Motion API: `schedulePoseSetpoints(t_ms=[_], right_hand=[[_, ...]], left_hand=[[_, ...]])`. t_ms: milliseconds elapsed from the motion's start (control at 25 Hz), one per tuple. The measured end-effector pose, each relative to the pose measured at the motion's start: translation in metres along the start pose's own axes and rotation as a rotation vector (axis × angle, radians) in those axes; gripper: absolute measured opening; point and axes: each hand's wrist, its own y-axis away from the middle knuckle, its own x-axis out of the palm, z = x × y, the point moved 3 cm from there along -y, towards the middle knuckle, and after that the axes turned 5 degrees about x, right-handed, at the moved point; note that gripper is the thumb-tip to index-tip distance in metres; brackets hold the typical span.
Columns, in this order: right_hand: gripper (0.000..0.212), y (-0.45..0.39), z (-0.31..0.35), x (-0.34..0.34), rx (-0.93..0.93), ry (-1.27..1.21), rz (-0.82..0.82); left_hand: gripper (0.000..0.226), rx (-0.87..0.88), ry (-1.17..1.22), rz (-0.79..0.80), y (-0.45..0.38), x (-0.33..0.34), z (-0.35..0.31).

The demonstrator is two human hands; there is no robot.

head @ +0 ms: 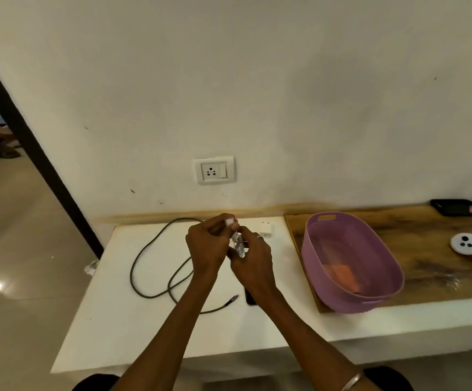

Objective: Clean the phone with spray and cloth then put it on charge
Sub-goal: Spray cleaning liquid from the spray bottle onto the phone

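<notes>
A white table (122, 320) fills the lower centre of the frame, set against a pale wall (257, 80) with a white socket plate (215, 170) at mid-frame. To the right, a wooden board (437, 249) carries a purple plastic basket (350, 261), the one container in view; an orange cloth (342, 273) lies flat in its bottom, and nothing else shows inside. A dark charging cable (155, 266) loops over the table at centre left, its plug end lying free near the lower centre. A white handheld controller (471, 248) sits at the right edge of the board, and a dark device (456, 207) lies at upper right by the wall. Over the middle of the table, the left hand (208, 246) pinches the white cap of a small clear spray bottle (239, 245), while the right hand (253, 261) curls around the bottle's body. The phone (249, 299) lies on the table under the right wrist, only a dark corner showing. A white charger adapter (265, 229) stands just behind the hands.
</notes>
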Motion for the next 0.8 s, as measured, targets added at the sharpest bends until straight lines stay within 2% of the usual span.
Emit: schedulePoseSetpoints(t_ms=[80, 120, 280, 360, 440, 520, 600, 800], right_hand=[[0.047, 0.001, -0.002, 0.001, -0.011, 0.008, -0.029], [0.045, 0.000, -0.004, 0.001, -0.002, -0.014, -0.008], [0.034, -0.012, -0.013, -0.004, 0.049, -0.103, 0.144], [0.031, -0.016, -0.014, -0.002, 0.049, -0.123, 0.179], [0.038, -0.014, -0.010, 0.001, 0.053, -0.157, 0.158], [0.047, -0.012, -0.010, 0.004, 0.057, -0.139, 0.080], [0.053, -0.011, -0.013, 0.004, 0.051, -0.065, 0.026], [0.054, -0.007, -0.026, -0.006, 0.087, -0.123, 0.013]], left_hand=[[0.016, 0.011, 0.023, -0.063, 0.006, 0.001, 0.004], [0.013, 0.011, 0.030, -0.023, 0.005, 0.000, 0.006], [0.026, 0.026, 0.007, 0.444, -0.014, 0.001, 0.005], [0.026, 0.030, -0.009, 0.500, -0.019, 0.001, 0.003], [0.020, 0.036, -0.027, 0.402, -0.020, 0.001, 0.002], [0.014, 0.023, -0.052, 0.234, -0.020, 0.004, 0.002], [0.018, 0.018, -0.013, 0.110, -0.019, 0.009, -0.002], [0.020, 0.012, 0.022, 0.061, -0.023, 0.007, -0.001]])
